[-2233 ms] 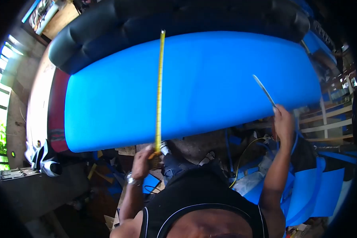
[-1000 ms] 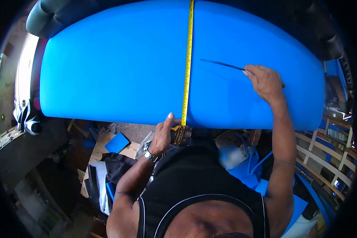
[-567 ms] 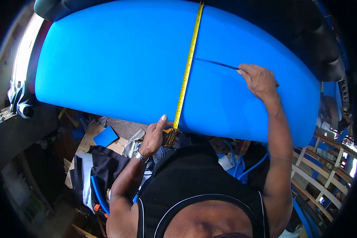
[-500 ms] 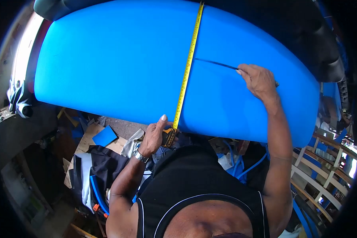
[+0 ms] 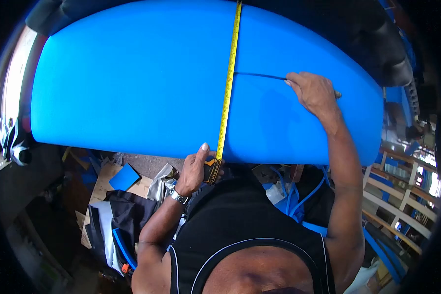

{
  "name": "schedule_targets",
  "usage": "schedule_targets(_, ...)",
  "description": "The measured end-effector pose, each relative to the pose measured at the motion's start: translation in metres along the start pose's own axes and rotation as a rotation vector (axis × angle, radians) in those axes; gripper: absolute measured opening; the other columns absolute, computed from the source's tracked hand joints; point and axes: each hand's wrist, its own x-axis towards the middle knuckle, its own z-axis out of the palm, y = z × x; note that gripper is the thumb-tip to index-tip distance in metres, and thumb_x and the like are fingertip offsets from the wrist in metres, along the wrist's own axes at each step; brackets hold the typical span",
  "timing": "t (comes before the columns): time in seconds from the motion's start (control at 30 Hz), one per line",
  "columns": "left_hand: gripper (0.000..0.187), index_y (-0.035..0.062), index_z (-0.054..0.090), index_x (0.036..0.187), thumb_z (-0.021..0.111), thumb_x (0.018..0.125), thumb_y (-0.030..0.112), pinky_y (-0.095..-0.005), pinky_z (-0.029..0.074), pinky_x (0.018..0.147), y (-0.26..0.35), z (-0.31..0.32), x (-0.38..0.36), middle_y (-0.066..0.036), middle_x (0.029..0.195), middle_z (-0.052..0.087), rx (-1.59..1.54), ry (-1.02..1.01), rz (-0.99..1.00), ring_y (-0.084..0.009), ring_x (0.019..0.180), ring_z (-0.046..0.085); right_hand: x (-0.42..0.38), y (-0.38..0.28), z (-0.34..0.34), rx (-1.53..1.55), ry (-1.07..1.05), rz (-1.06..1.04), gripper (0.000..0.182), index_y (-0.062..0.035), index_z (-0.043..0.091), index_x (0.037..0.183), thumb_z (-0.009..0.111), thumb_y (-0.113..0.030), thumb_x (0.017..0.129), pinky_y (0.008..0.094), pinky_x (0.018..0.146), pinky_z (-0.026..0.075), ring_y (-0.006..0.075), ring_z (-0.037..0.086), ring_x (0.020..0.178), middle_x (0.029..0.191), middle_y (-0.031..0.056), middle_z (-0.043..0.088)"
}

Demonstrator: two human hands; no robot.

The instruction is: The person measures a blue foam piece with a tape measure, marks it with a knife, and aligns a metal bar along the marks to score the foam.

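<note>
At foam (image 5: 132,88) edge, we note left hand (image 5: 195,169) grip pinning tape (image 5: 226,98) case, tape taut across | right hand (image 5: 312,92) grip closed on blade (image 5: 259,75), tip at tape as guide.

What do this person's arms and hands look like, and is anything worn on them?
Both arms are bare to the shoulder: the black sleeveless top has thin white piping around the armholes and covers neither arm. The left hand has a silver metal-link wristwatch at the wrist. The right hand wears no glove, ring or band that can be seen.
</note>
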Motion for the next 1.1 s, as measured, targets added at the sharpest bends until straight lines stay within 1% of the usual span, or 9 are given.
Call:
schedule_targets(0.17, 0.087, -0.0075, 0.068, 0.112, 0.043, 0.097, 0.075, -0.0324, 0.063, 0.062, 0.004, -0.007, 0.005, -0.020, 0.097, 0.074, -0.020, -0.059, -0.008, -0.0240, 0.075, 0.075, 0.026, -0.016, -0.016, -0.263, 0.033, -0.078, 0.017, -0.0122, 0.072, 0.099, 0.061, -0.025, 0.096, 0.0495, 0.067, 0.055, 0.0371, 0.070, 0.078, 0.082, 0.0147, 0.070)
schedule_targets(0.27, 0.086, -0.0078, 0.067, 0.115, 0.042, 0.099, 0.073, -0.0321, 0.063, 0.064, 0.006, -0.006, 0.008, -0.019, 0.096, 0.073, -0.042, -0.085, -0.001, -0.0232, 0.076, 0.075, 0.033, -0.013, -0.028, -0.392, -0.178, -0.026, 0.016, -0.0124, 0.072, 0.100, 0.060, -0.021, 0.094, 0.0489, 0.071, 0.055, 0.0368, 0.071, 0.081, 0.083, 0.0151, 0.070)
schedule_targets(0.4, 0.081, -0.0077, 0.066, 0.118, 0.040, 0.102, 0.068, -0.0323, 0.063, 0.065, 0.004, -0.011, 0.010, -0.019, 0.097, 0.073, 0.013, -0.110, 0.059, -0.0234, 0.077, 0.074, -0.019, 0.047, -0.086, -0.594, -0.153, 0.078, 0.017, -0.0129, 0.072, 0.104, 0.060, -0.022, 0.096, 0.0481, 0.077, 0.056, 0.0335, 0.071, 0.089, 0.086, 0.0139, 0.071)
schedule_targets(0.53, 0.075, -0.0071, 0.066, 0.116, 0.039, 0.105, 0.062, -0.0331, 0.062, 0.065, -0.007, -0.009, 0.031, -0.019, 0.096, 0.072, 0.145, -0.112, 0.155, -0.0234, 0.076, 0.073, -0.130, 0.120, -0.078, -0.368, 0.306, 0.279, 0.024, -0.0130, 0.069, 0.116, 0.060, -0.031, 0.102, 0.0458, 0.074, 0.055, 0.0348, 0.067, 0.080, 0.087, 0.0113, 0.070)
schedule_targets(0.7, 0.060, -0.0046, 0.064, 0.116, 0.045, 0.106, 0.052, -0.0329, 0.060, 0.067, 0.002, 0.041, 0.027, -0.015, 0.093, 0.070, 0.288, -0.196, 0.320, -0.0216, 0.076, 0.073, -0.316, 0.126, -0.027, 0.173, 0.447, 0.847, 0.028, -0.0050, 0.064, 0.125, 0.058, -0.022, 0.105, 0.0373, 0.073, 0.053, 0.0257, 0.067, 0.081, 0.095, 0.0117, 0.071)
schedule_targets(0.77, 0.062, -0.0052, 0.062, 0.116, 0.046, 0.105, 0.053, -0.0332, 0.061, 0.066, -0.018, 0.080, 0.007, -0.014, 0.091, 0.068, 0.357, -0.227, 0.423, -0.0226, 0.076, 0.073, -0.413, 0.126, -0.005, 0.240, 0.586, 0.878, 0.029, -0.0029, 0.063, 0.128, 0.057, -0.021, 0.105, 0.0364, 0.072, 0.053, 0.0220, 0.067, 0.081, 0.093, 0.0125, 0.071)
schedule_targets(0.83, 0.060, -0.0051, 0.059, 0.118, 0.048, 0.104, 0.053, -0.0336, 0.062, 0.066, -0.023, 0.136, -0.002, -0.014, 0.092, 0.068, 0.436, -0.348, 0.418, -0.0230, 0.076, 0.074, -0.523, 0.134, 0.010, 0.465, 0.642, 1.230, 0.032, -0.0040, 0.063, 0.131, 0.059, -0.023, 0.105, 0.0294, 0.070, 0.053, 0.0139, 0.065, 0.081, 0.088, 0.0082, 0.068)
schedule_targets(1.0, 0.056, -0.0037, 0.051, 0.125, 0.057, 0.100, 0.046, -0.0360, 0.064, 0.067, -0.078, 0.273, 0.008, -0.016, 0.103, 0.067, 0.344, -0.513, 0.210, -0.0228, 0.081, 0.073, -0.664, 0.159, 0.041, 0.695, 0.795, 1.573, 0.033, -0.0088, 0.065, 0.131, 0.060, -0.028, 0.105, 0.0230, 0.063, 0.051, 0.0082, 0.062, 0.072, 0.084, 0.0021, 0.065)
schedule_targets(1.1, 0.055, -0.0016, 0.049, 0.128, 0.061, 0.098, 0.043, -0.0374, 0.064, 0.068, -0.138, 0.364, -0.006, -0.016, 0.112, 0.065, 0.298, -0.624, 0.157, -0.0219, 0.087, 0.071, -0.759, 0.195, 0.079, 0.747, 0.750, 1.468, 0.031, -0.0075, 0.065, 0.130, 0.057, -0.025, 0.106, 0.0260, 0.052, 0.045, 0.0079, 0.056, 0.063, 0.076, 0.0005, 0.061)
